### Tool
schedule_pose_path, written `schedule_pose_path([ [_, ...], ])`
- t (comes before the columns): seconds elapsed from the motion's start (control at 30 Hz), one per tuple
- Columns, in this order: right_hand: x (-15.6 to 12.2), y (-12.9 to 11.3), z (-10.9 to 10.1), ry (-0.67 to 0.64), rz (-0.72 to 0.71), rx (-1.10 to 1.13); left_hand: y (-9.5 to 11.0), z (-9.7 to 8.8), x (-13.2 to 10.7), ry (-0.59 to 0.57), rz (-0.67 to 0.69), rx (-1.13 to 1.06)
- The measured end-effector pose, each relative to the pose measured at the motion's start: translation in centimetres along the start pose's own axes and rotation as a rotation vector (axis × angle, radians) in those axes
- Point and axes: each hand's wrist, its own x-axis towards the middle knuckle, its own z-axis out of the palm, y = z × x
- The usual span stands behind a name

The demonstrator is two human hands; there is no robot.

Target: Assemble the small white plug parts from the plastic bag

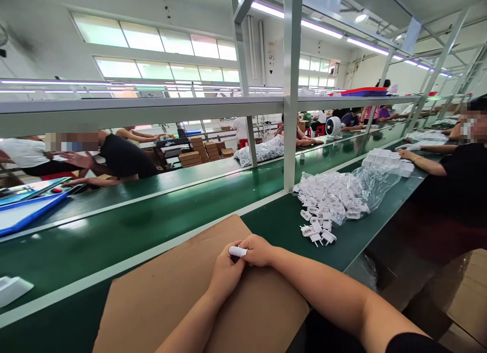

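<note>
My left hand (pixel 225 272) and my right hand (pixel 258 250) meet over a brown cardboard sheet (pixel 160 297) on the green bench. Both are closed around a small white plastic piece (pixel 238 251), whose rounded end sticks out between them. To the right lies a heap of white plug parts (pixel 323 211), some loose on the bench and some spilling from a clear plastic bag (pixel 365 185).
A green conveyor belt (pixel 152 211) runs across behind the cardboard, with a grey metal post (pixel 291 89) and shelf frame above. A person in black (pixel 456 180) sits at right by stacked white parts (pixel 384 160). Other people work across the belt. A blue tray (pixel 26 211) lies at left.
</note>
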Motion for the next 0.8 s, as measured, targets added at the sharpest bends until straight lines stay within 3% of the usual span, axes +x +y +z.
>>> schedule_pose_path([
  [0.8,0.07,0.2,0.06,0.014,-0.066,-0.059,0.06,0.04,-0.01,0.003,-0.011,-0.031],
])
